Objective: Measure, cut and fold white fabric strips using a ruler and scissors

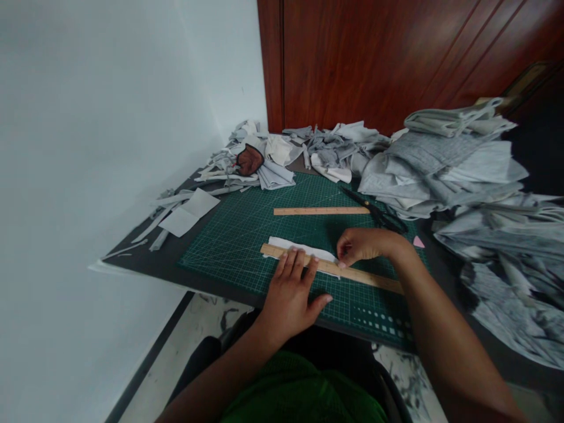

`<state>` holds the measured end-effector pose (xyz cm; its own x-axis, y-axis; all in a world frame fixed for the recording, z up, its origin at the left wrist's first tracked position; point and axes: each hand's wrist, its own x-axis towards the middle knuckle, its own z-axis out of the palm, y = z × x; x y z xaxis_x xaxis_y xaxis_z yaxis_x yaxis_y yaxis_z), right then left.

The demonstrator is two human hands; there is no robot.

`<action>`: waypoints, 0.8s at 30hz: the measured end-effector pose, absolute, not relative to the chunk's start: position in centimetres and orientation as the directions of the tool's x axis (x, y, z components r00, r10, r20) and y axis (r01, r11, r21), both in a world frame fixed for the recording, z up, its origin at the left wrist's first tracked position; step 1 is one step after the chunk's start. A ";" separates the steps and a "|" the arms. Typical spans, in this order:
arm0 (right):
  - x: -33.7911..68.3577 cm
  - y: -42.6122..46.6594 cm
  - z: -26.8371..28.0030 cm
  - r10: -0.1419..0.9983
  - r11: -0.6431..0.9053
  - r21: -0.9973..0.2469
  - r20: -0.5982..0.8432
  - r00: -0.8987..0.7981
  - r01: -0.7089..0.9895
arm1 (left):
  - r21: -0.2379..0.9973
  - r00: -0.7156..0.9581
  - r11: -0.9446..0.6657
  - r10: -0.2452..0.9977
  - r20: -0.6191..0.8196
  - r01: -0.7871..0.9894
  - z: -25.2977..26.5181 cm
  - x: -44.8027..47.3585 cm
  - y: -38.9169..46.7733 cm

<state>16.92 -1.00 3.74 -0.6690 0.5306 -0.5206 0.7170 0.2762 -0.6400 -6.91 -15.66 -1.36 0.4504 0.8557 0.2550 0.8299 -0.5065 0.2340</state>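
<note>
A wooden ruler (370, 278) lies at a slant across a white fabric strip (286, 242) on the green cutting mat (229, 241). Flat on the ruler's left half rest the stretched fingers of my left hand (288, 296), thumb spread to the side. My right hand (363, 245) is closed in a pinch at the ruler's upper edge, over the strip's right end. What its fingertips hold, if anything, is hidden. Strip edges show both above and below the ruler.
Beyond lie a second ruler (317, 211) and black scissors (379, 214). A small pink piece (418, 242) sits right of my right hand. Grey fabric piles (440, 170) stand at the right; scraps (330, 144) and a brown-red cloth piece (249, 160) lie at the back.
</note>
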 end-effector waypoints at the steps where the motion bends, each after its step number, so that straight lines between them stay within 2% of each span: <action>1: 16.8 -1.0 3.7 0.528 0.296 -0.645 -0.504 -0.683 0.704 | 0.236 0.449 -0.505 0.857 0.253 0.830 -1.4 -6.9 -15.7; 5: 15.5 -1.7 4.0 0.521 0.369 -0.699 -0.390 -0.759 0.612 | 0.244 0.447 -0.503 0.859 0.251 0.829 -1.3 -6.9 -15.7; 10: 12.7 -3.1 4.1 0.478 0.324 -0.813 -0.301 -0.825 0.484 | 0.272 0.438 -0.493 0.867 0.238 0.827 -1.4 -7.0 -15.8; 17: 12.5 -2.9 3.0 0.535 0.329 -0.811 -0.263 -0.803 0.485 | 0.280 0.437 -0.499 0.862 0.255 0.820 -1.8 -7.1 -15.8; 19: 12.8 -2.8 2.7 0.562 0.311 -0.806 -0.271 -0.781 0.503 | 0.282 0.433 -0.494 0.865 0.254 0.822 -1.8 -7.1 -15.8; 24: 12.9 -3.2 2.8 0.565 0.154 -0.802 -0.407 -0.717 0.577 | 0.286 0.425 -0.484 0.872 0.245 0.827 -1.7 -7.0 -15.9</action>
<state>12.92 -3.18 2.79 -0.7173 0.5654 -0.4072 0.5766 0.1536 -0.8025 -7.00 -15.86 -1.75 0.4249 0.8716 0.2445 0.8272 -0.4835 0.2863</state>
